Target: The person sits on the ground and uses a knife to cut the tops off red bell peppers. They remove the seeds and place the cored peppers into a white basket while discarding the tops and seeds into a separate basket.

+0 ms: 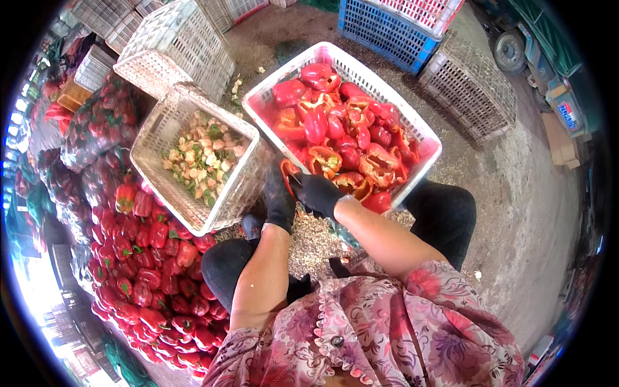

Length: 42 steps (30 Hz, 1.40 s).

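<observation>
My left hand (280,197), in a dark glove, holds a cut red bell pepper (288,175) by its side. Against the pepper's inner edge is my right hand (316,192), also gloved, its fingers curled around what looks like a small knife (296,179); most of that tool is hidden. Just beyond both hands a white plastic crate (413,186) contains hollowed red bell peppers (333,126), several showing pale insides. To the left, a dirty white crate (151,145) tilts beside my left hand, with cut-out pepper cores and green stems (205,157) in it.
Whole red bell peppers (150,278) are heaped at my left, beside filled mesh bags (104,123). Scattered seeds (316,242) cover the floor between my knees. Stacked white crates (181,43), a blue crate (382,36) and a grey crate (469,84) stand farther off. A vehicle wheel (510,52) shows upper right.
</observation>
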### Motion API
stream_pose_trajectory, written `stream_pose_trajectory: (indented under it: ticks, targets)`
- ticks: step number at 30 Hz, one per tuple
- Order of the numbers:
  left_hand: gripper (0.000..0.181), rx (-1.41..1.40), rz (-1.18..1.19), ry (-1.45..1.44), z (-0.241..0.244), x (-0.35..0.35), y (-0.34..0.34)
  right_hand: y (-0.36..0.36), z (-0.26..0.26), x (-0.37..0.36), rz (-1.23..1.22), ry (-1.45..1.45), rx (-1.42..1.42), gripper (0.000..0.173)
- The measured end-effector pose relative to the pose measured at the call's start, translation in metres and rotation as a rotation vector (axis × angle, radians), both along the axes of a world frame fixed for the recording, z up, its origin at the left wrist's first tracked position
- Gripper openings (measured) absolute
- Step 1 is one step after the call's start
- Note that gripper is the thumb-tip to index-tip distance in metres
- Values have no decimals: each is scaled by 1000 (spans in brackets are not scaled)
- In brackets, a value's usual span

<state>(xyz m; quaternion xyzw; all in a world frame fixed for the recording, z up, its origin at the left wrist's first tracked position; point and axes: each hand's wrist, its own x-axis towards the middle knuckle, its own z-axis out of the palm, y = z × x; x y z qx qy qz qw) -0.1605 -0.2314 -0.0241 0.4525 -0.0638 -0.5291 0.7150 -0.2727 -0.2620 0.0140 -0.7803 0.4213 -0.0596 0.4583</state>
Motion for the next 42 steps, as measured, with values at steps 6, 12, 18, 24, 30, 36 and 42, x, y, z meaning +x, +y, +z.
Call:
stream_pose_trajectory:
  ticks: [6, 12, 18, 24, 30, 36, 42]
  targets:
    - [33, -29, 20, -68, 1, -4, 9, 1, -18, 1, -127, -294, 93, 38]
    - [38, -66, -43, -76, -14, 6, 14, 19, -14, -16, -431, -404, 483, 26]
    - [33, -32, -102, 1, -26, 25, 8, 11, 19, -22, -346, -561, 658, 38]
    - [36, 42, -285, -91, -12, 27, 3, 2, -71, 23, 132, -176, -268, 23]
    - [35, 36, -323, -251, 17, -43, -45, 5, -68, 55, -256, -293, 98, 9]
    - [35, 42, -467, -301, 18, -104, -46, 20, -74, 36, -667, -477, 200, 19]
    - [34, 20, -537, -317, 30, -140, -58, -20, -57, -9, -720, -490, 10, 19]
